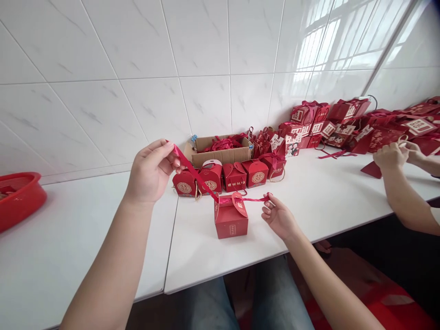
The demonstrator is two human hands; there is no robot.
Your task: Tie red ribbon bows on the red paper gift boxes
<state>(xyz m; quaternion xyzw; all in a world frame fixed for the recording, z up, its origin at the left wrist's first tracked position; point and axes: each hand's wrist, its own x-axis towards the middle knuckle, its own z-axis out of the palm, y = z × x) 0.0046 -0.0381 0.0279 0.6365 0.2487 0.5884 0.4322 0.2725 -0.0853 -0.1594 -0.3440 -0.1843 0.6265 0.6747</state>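
A small red gift box (pixel 231 225) with a folded flap top stands upright on the white table in front of me. Through its top runs a red satin ribbon (pixel 196 176). My left hand (pixel 150 169) pinches one end, raised up and to the left of the box. The other end is pinched by my right hand (pixel 277 214), lower down, just right of the box. Both stretches of ribbon look taut. Neither hand touches the box itself.
Behind it is a row of red boxes (pixel 234 177), then a cardboard box (pixel 220 158) of ribbons. Finished-looking boxes (pixel 311 121) pile up along the wall. A red plastic basket (pixel 22 197) stands left. At right, another person's hands (pixel 393 153) hold a cord.
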